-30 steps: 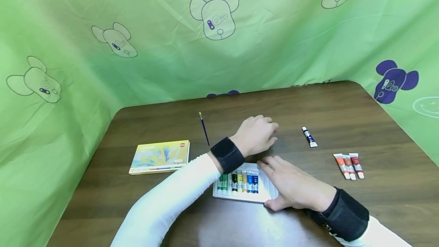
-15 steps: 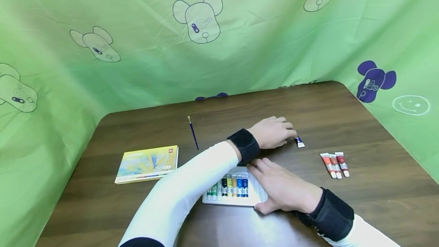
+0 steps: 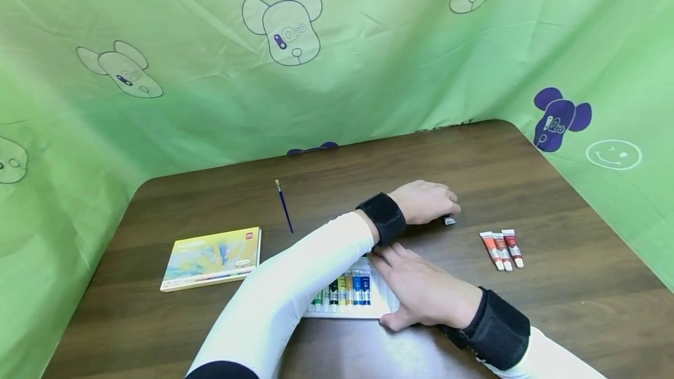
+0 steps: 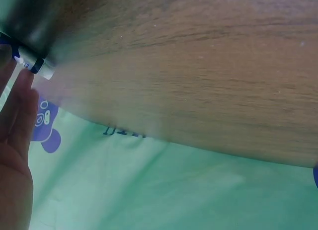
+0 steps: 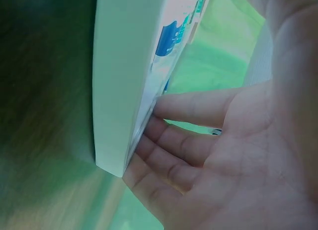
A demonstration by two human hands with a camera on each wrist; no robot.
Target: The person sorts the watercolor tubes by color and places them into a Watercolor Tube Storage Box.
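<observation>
Left hand [image 3: 426, 200]: reaching out over the far side of the table [image 3: 337, 183], fingers bent down and drawn close together, with a paint tube [image 3: 449, 220] pinched in them.
Paint tube: mostly hidden by that hand; from above only its pale end peeks out below the fingers, while the wrist view shows dark blue and a white cap [image 4: 45, 72] poking past the fingertips. Whether it has left the wood, I can't tell.
Right hand [image 3: 423, 291]: spread wide over the right end of the white tray [image 3: 378, 294], thumb at the near edge, fingers loosely extended and touching the tray.
Tray: on the table, a row of tubes [image 3: 357, 290] in it, greens, black, yellows and blues; the left sleeve [image 3: 295, 276] crosses above and hides part.
Red and orange tubes [image 3: 502, 250]: three side by side, right of both hands and touching neither.
Brush [image 3: 284, 206]: lying left of the left hand, well apart.
Yellow box [image 3: 210, 259]: flat, left of the tray.
</observation>
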